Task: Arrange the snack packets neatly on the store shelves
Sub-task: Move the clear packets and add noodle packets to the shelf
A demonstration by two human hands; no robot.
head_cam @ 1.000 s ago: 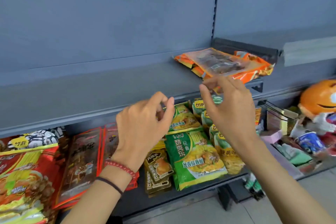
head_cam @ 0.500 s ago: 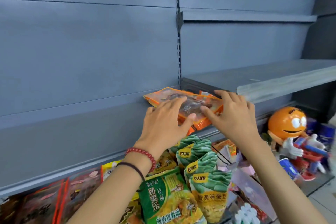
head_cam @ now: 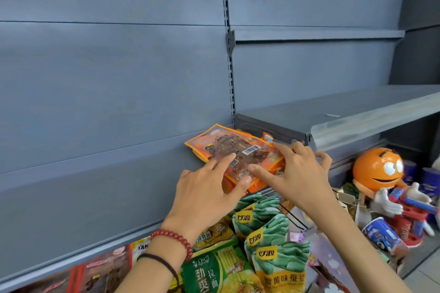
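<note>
On my feed the orange snack packet (head_cam: 238, 147) lies atop its stack (head_cam: 256, 187) at the R end of the grey shelf (head_cam: 107, 197), L hand (head_cam: 204, 188) at its 7 o'clock & R hand (head_cam: 297, 173) at 4, fingers splayed flat on it, gripping nothing, I'd say to square the pile.

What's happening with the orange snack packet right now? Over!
Left hand and right hand: fingertips on orange packet. Packet lying on grey shelf. Higher shelf's end close on its right.
</note>
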